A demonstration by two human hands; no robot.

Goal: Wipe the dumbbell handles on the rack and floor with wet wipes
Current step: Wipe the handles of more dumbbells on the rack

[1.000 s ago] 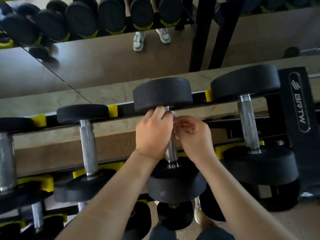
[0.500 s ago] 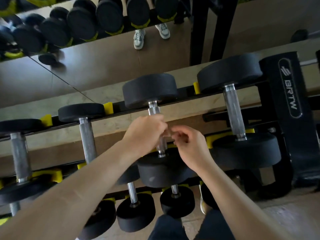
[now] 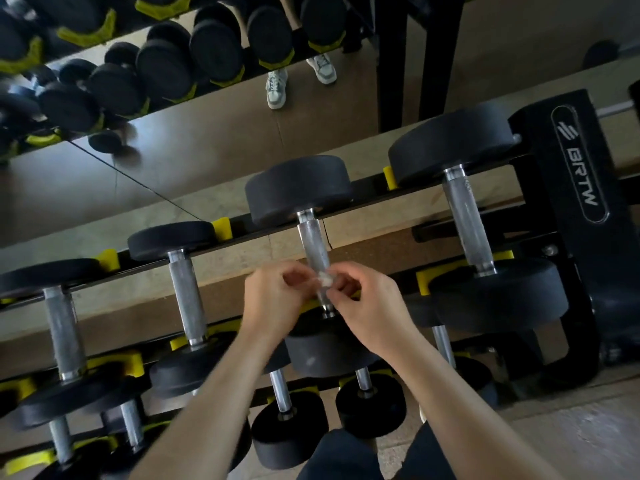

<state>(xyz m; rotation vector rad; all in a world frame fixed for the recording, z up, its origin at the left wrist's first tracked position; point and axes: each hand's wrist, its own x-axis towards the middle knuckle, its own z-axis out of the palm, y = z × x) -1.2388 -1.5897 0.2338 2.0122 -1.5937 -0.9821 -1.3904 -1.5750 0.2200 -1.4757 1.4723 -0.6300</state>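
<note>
One crumpled white wipe (image 3: 323, 279), pinched by left hand (image 3: 273, 301), right hand (image 3: 375, 315)

A wall mirror (image 3: 207, 143) meets the brown floor (image 3: 571, 431) behind the rack, dimly lit.

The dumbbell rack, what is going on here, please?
A person stands over a dumbbell rack beside a mirror. The left hand and the right hand meet in front of the lower part of one top-row dumbbell's handle, and both pinch a small white wipe. The picture is blurred there, so whether the wipe touches the handle is unclear. The neighbouring handles are untouched.
</note>
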